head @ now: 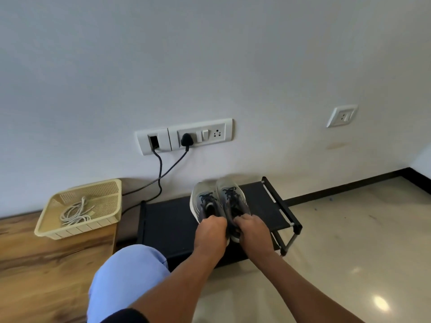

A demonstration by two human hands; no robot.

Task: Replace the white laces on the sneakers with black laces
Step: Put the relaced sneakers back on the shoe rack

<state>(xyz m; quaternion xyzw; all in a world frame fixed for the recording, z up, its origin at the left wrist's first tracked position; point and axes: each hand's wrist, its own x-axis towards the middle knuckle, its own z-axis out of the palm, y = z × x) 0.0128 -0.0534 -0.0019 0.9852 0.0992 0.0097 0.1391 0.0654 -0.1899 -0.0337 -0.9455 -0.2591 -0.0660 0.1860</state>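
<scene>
Left hand (211, 231) grips left sneaker (205, 203) heel, right hand (250, 229) grips right sneaker (234, 199); light, soft uppers, stiff heels best hold.

Two black-laced sneakers (219, 201) on a black rack (168, 220), heels in left hand (211, 231) and right hand (253, 231).

1. Even, soft daylight; scene bright, wall (210, 54) evenly lit.
2. Specular glare spots on glossy floor tiles (380, 303), lower right.
3. Faint soft shadow on the wall behind the sneakers (220, 201).
4. Wide-angle distortion: skirting line (349, 186) bows, edges stretched.
5. Slight overall softness; fine detail smeared.
</scene>
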